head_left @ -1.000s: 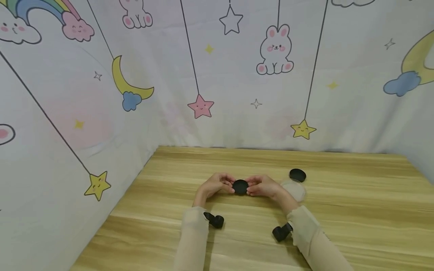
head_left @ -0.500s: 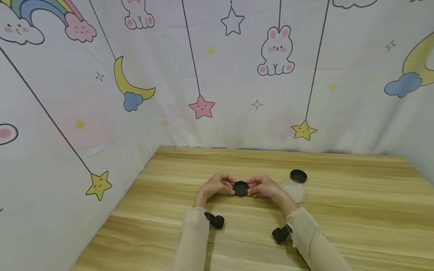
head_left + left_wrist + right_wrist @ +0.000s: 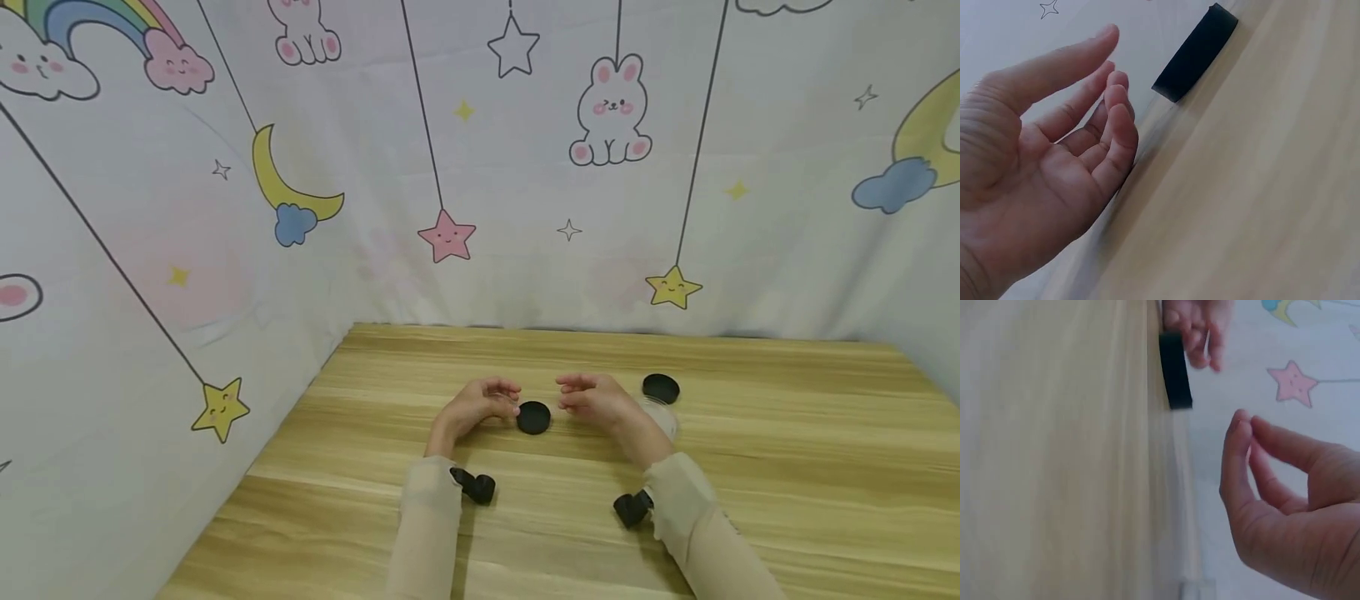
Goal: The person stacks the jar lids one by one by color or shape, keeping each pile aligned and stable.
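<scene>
A shallow round black lid-like piece [image 3: 533, 417] lies on the table between the two hands. Its low side wall shows edge-on in both wrist views. My left hand [image 3: 472, 408] is just left of it, thumb tip right at its rim in the head view; in the left wrist view a gap separates the loosely bent fingers [image 3: 1124, 125] from the piece [image 3: 1194, 53]. To the right, my right hand [image 3: 603, 408] is raised off the piece, holding nothing, with fingertips close together in the right wrist view. Behind that hand a clear round item [image 3: 663, 417] is partly hidden.
A second round black piece [image 3: 661, 388] lies at the back right, against the far side of the clear item. The wooden table [image 3: 540, 533] meets a printed curtain [image 3: 525, 283] at its far edge. Each sleeve carries a small black camera [image 3: 483, 489] at the wrist.
Both hands held the black piece by its sides before. The fingers have come off it, and the right hand has moved right and up, covering more of the clear item. The piece stays put.
</scene>
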A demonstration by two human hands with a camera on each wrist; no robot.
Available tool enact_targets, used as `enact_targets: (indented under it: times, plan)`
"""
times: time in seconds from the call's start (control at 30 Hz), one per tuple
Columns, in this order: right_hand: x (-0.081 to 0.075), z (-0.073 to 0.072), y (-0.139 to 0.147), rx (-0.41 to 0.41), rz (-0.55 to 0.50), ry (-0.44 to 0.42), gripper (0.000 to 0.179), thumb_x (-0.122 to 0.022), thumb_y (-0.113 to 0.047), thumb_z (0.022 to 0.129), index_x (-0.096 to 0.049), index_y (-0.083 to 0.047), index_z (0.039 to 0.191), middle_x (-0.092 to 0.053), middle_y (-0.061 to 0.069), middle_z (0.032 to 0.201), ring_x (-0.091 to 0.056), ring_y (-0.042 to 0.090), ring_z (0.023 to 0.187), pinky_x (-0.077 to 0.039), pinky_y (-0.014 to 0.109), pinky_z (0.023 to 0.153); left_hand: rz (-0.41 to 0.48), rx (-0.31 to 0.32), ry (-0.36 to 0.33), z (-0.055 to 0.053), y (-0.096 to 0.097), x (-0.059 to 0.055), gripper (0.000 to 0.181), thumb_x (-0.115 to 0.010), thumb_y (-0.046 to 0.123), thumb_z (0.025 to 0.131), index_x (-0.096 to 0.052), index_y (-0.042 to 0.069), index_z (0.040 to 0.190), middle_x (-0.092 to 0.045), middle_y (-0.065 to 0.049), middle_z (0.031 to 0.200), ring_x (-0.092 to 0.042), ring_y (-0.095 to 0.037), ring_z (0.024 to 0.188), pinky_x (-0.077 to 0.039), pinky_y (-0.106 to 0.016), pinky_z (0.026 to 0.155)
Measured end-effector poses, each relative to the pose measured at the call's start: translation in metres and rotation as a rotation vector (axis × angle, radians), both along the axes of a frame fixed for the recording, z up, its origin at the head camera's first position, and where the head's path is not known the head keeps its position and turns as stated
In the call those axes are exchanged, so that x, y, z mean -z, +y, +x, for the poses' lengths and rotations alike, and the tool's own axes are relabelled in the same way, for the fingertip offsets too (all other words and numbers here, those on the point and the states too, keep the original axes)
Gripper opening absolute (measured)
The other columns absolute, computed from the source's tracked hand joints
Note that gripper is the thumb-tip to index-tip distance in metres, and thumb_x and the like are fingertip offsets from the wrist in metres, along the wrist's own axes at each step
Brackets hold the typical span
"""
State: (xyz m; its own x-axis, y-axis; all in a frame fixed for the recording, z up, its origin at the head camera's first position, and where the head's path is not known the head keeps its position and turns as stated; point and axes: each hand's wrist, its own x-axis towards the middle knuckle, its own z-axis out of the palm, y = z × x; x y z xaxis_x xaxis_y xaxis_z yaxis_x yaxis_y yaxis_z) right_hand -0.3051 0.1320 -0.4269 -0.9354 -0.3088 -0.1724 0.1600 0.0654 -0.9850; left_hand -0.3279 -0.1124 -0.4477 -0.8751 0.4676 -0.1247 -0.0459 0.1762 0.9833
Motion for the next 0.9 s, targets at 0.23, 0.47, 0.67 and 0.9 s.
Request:
enact_targets:
  times: [0.23, 0.47, 0.67, 0.9]
  plan:
    - [-0.020, 0.000, 0.033, -0.004, 0.085, 0.053, 0.054, -0.051, -0.009, 0.100, -0.032, 0.006, 0.148, -0.041, 0.028, 0.144, -0.062, 0.006, 0.103, -0.052, 0.022, 0.095, 0.048, -0.063, 0.039, 0.002, 0.013, -0.011, 0.045, -0.066, -0.001, 0.087, -0.052, -0.009, 0.130, -0.058, -0.001, 0.102, -0.060, -0.008, 0.085, -0.053, -0.025, 0.078]
    - [-0.032, -0.002, 0.075, 0.071, -0.008, 0.089, 0.062, -0.053, -0.012, 0.100, -0.023, 0.006, 0.151, -0.049, -0.007, 0.115, -0.059, -0.007, 0.093, -0.050, 0.011, 0.085, 0.126, -0.094, 0.139, 0.006, 0.057, -0.024, 0.041, -0.070, -0.001, 0.085, -0.057, -0.005, 0.124, -0.062, -0.006, 0.101, -0.059, -0.005, 0.082, -0.052, -0.021, 0.079]
    - [-0.030, 0.003, 0.110, 0.167, -0.084, 0.066, 0.032, -0.056, -0.015, 0.099, -0.052, -0.021, 0.131, -0.054, -0.016, 0.103, -0.059, -0.005, 0.089, -0.051, 0.012, 0.082, 0.170, -0.118, 0.179, 0.011, 0.099, -0.021, 0.036, -0.071, 0.002, 0.086, -0.060, -0.002, 0.119, -0.062, -0.011, 0.106, -0.057, -0.006, 0.081, -0.052, -0.022, 0.081]
    - [-0.028, 0.005, 0.133, 0.232, -0.043, 0.045, 0.031, -0.059, -0.024, 0.098, -0.051, -0.029, 0.128, -0.051, -0.019, 0.104, -0.056, -0.006, 0.087, -0.049, 0.012, 0.081, 0.224, -0.206, 0.183, 0.013, 0.141, -0.018, 0.034, -0.075, 0.002, 0.082, -0.063, -0.001, 0.115, -0.064, -0.018, 0.110, -0.055, -0.007, 0.078, -0.050, -0.019, 0.074]
